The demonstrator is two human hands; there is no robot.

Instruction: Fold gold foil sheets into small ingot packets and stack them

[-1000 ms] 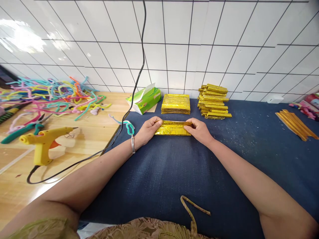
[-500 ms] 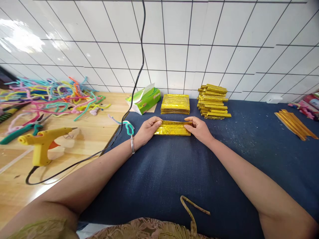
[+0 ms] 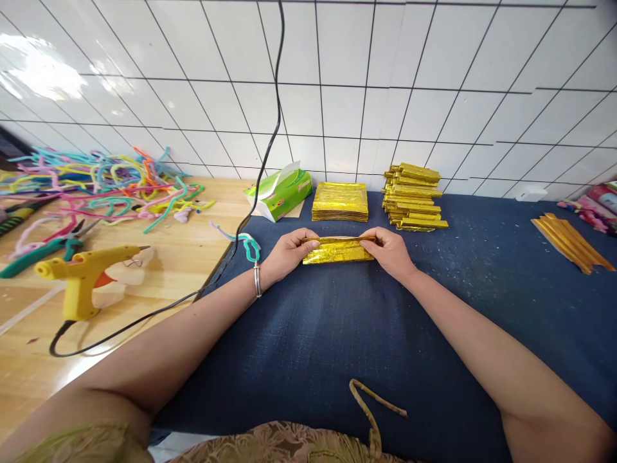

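A sheet of gold foil paper (image 3: 337, 251) lies low over the dark blue cloth, its far edge folded up into a narrow strip. My left hand (image 3: 290, 253) pinches the left end of that folded edge between thumb and fingers. At the other end, my right hand (image 3: 387, 249) grips the same edge, thumb in front. Just behind the sheet sits a neat stack of flat gold foil paper (image 3: 339, 201). To its right is a pile of narrow folded gold strips (image 3: 413, 197).
A green tissue pack (image 3: 284, 193) stands by the tiled wall. On the wooden surface at left lie a yellow glue gun (image 3: 81, 276), green-handled pliers (image 3: 41, 257) and tangled pipe cleaners (image 3: 110, 183). A black cable (image 3: 270, 145) hangs down. More gold strips (image 3: 571, 242) lie far right.
The sheet's far edge has been turned over into a narrow fold. My right hand has shifted slightly right, and both thumbs now press at the fold's ends.
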